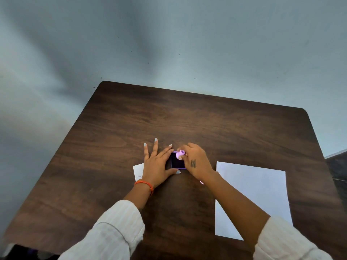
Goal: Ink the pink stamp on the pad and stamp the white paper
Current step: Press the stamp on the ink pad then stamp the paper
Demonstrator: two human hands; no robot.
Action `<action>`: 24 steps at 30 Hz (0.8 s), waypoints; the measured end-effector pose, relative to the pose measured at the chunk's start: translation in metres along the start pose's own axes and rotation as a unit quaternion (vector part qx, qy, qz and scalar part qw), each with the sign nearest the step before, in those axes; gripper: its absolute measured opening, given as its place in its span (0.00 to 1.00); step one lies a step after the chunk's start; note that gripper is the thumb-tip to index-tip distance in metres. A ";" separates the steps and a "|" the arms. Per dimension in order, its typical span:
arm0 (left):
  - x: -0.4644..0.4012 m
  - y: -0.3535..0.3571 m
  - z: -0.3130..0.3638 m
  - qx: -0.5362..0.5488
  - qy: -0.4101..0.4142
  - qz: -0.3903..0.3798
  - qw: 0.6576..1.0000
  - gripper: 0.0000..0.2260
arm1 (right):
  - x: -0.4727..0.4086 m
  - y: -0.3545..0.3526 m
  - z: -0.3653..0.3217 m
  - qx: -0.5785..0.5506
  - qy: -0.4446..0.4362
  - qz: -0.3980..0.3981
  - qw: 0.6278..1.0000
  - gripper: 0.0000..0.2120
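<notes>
Stamp [180,154] is sitting at the far right corner of the pad [176,162], pinched in the right hand [195,162]. Fingertips are closing round its pink knob; the rest of that hand is curling over it, so I can't tell if the face is pressing into the ink or hovering just above.

Left hand [156,164] is lying flat on the table [206,119], fingers spread, thumb and index bracketing the pad's left and near edges. It's gripping nothing, just bracing the pad.

Paper [251,197] is lying to the right of the pad, apart from it, under the right forearm's side. Mostly blank; there's a faint smudge near its top left corner, too weak to call a print.

Small white scrap [138,170] is peeking out behind the left wrist. Something pink [201,182] is showing under the right wrist, can't identify it.

Judging progress: inking is underway, roughly the first half. Remaining: lifting the stamp, carrying it right, pressing onto paper.
</notes>
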State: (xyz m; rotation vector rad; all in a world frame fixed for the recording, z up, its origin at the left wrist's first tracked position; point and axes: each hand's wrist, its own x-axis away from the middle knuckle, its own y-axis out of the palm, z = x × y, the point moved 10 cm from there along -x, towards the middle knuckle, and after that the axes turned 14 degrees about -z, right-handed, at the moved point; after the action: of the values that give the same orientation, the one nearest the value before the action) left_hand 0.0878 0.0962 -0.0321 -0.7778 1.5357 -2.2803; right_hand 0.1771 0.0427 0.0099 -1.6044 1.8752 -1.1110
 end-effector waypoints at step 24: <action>-0.004 0.008 -0.002 -0.026 -0.001 -0.019 0.999 0.36 | 0.005 0.018 -0.002 0.084 -0.025 -0.054 0.995 0.11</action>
State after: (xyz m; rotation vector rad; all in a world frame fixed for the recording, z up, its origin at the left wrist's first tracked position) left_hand 0.0890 0.0962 -0.0413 -0.8312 1.5979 -2.2738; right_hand 0.1634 0.0382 -0.0025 -1.6371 1.6342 -1.2277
